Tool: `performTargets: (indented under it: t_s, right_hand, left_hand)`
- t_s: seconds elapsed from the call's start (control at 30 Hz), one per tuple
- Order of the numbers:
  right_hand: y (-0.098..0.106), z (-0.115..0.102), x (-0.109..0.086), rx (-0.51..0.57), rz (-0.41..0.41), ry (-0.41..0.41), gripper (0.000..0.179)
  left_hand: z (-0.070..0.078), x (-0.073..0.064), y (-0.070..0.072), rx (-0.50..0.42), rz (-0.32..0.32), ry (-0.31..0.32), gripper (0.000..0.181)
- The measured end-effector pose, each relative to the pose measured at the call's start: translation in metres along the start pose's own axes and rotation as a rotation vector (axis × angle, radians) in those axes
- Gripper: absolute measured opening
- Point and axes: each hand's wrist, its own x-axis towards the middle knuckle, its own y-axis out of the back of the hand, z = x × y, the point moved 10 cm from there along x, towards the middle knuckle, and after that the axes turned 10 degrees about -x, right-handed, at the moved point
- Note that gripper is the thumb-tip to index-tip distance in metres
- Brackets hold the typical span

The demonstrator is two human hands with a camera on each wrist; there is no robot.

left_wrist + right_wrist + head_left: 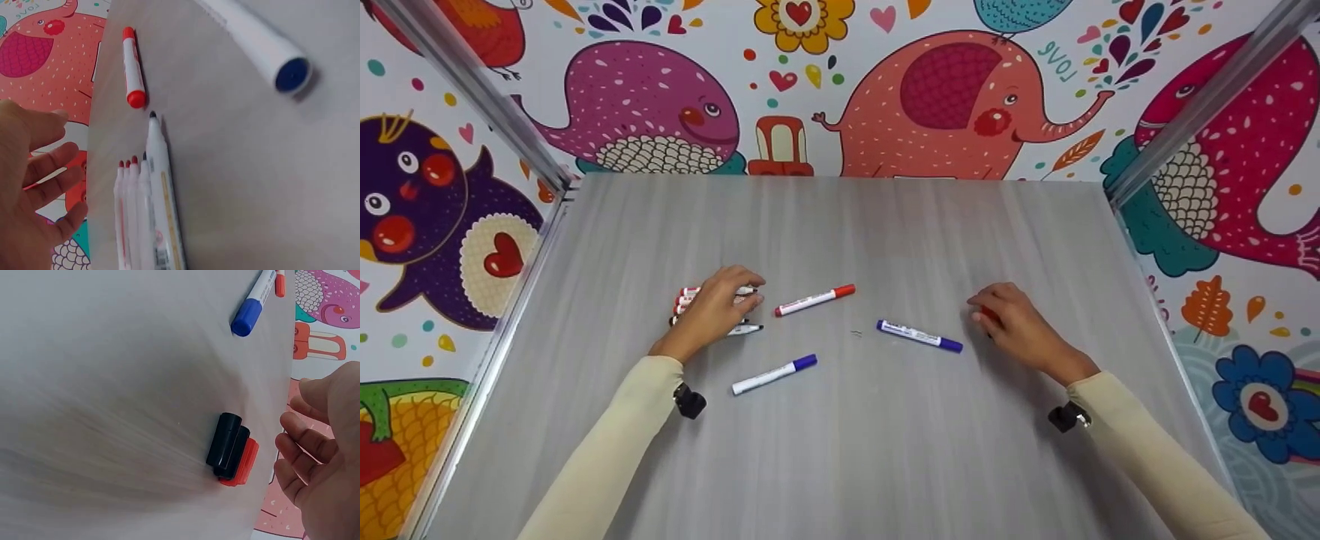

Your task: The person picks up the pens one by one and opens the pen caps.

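Note:
My left hand [709, 307] hovers over a row of uncapped whiteboard markers [746, 329] and partly hides them in the head view. In the left wrist view its fingers are apart and relaxed, beside several red-tipped and black-tipped markers [165, 208] lying side by side. Across the table, my right hand [1024, 334] holds nothing, its fingers loosely bent. Below it, in the right wrist view, two black caps [224, 440] and a red cap [246, 464] lie close together; the hand mostly hides them in the head view.
Between the hands lie a capped red marker [815, 300], a capped blue marker [919, 336] and, nearer the front, another blue marker [774, 374]. The grey table [840, 465] has metal posts [472, 90] at its back corners and printed panels [810, 82] around it.

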Motion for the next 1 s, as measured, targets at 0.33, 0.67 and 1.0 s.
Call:
performTargets:
  t_s: [0.33,0.67,1.0]
  right_hand:
    - [0.005,-0.019,-0.005,-0.046,0.082,0.122,0.020]
    - [0.004,-0.024,-0.006,-0.017,0.083,0.133,0.021]
    - [-0.001,-0.033,-0.007,0.001,0.086,0.153,0.021]
  left_hand:
    - [0.015,-0.001,-0.026,-0.003,-0.026,-0.079,0.026]
    - [0.031,0.000,-0.043,-0.002,-0.058,-0.133,0.025]
    - [0.046,0.004,-0.064,-0.029,-0.085,-0.163,0.026]
